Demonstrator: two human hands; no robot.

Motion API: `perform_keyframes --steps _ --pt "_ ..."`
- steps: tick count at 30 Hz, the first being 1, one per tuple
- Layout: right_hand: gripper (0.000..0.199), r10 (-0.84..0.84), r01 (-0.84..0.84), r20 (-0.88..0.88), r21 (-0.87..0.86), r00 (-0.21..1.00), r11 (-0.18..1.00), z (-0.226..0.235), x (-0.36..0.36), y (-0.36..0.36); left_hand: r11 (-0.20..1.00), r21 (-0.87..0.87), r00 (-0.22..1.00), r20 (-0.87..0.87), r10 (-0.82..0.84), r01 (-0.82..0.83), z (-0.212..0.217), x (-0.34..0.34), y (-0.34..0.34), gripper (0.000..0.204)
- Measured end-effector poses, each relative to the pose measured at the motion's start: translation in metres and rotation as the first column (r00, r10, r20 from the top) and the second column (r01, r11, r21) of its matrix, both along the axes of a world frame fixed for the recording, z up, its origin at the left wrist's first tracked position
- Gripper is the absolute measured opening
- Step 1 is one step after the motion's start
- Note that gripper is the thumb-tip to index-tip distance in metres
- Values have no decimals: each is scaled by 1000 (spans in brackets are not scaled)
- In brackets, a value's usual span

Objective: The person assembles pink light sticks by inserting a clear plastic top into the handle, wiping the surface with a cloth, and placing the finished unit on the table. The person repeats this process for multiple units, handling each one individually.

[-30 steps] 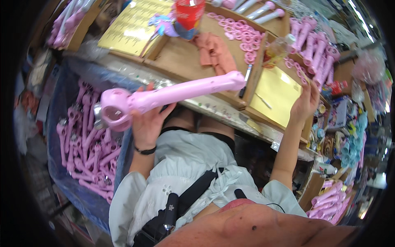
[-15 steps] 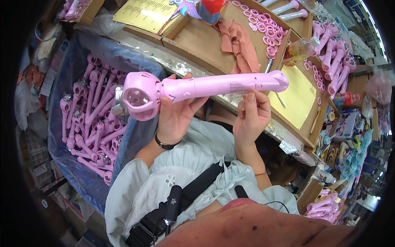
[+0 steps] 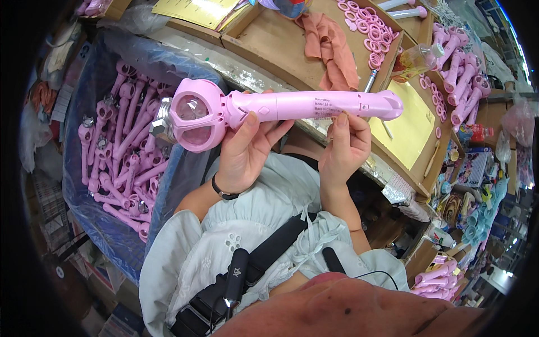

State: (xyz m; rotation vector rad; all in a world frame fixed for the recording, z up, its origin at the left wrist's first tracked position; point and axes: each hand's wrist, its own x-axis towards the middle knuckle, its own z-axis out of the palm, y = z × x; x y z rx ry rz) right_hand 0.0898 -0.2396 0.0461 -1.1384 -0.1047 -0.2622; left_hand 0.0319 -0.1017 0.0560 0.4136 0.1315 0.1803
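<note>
Here, one pink toy wand (image 3: 281,109) lies crosswise at frame centre, held in two hands. The left hand (image 3: 247,151) clasps it just behind the round head, fingers wrapped under; the right hand (image 3: 345,149) pinches the handle near its label. A blue-lined bin (image 3: 112,151) of many wands sits left; one orange cloth (image 3: 331,45) lies above.

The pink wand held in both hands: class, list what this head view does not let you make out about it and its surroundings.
- Underside of the pink wand: hidden by the left hand and right hand.
- Its small label: too small to make out.
- Bottom of the blue bin: buried under pink wands.
- Right-side shelves: bent and blurred by the fisheye rim.
</note>
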Motion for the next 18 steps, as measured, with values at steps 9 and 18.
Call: perform_keyframes --steps 9,18 --pt "11 9 -9 -5 5 1000 1000 -3 1 -1 1000 -5 1000 -8 -5 5 -1 1 1 35" --pt "11 61 -61 -15 24 998 998 -1 1 -2 1000 3 1000 -5 -14 14 0 2 3 34"
